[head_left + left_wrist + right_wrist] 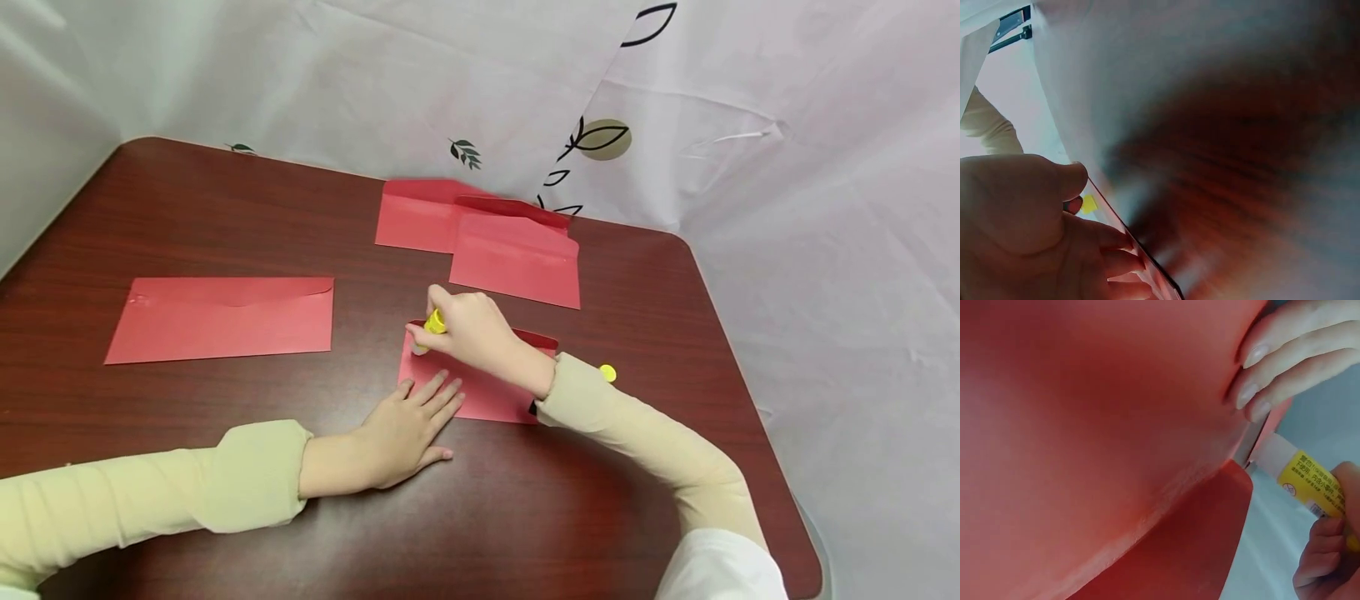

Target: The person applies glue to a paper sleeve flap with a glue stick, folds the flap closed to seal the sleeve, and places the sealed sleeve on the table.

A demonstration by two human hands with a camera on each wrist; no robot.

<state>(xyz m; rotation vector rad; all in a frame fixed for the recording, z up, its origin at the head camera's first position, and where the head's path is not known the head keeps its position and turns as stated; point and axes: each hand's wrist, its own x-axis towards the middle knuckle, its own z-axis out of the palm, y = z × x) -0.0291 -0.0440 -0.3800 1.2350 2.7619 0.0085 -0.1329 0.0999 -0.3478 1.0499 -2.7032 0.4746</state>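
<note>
A red envelope lies in front of me with its flap folded back on the far side. My right hand grips a yellow glue stick, its white end down at the envelope's upper left corner. In the right wrist view, the glue stick shows printed text, and a whitish smear runs along the envelope beside the flap. My left hand lies flat with spread fingers, its fingertips pressing on the envelope's lower left part. The left wrist view shows those fingers over the envelope's edge.
A yellow cap sits right of the envelope. Farther back, overlapping red envelopes with raised flaps lie near the table's far edge. Another red envelope, its flap folded down, lies at the left. Pale patterned cloth hangs behind the brown table.
</note>
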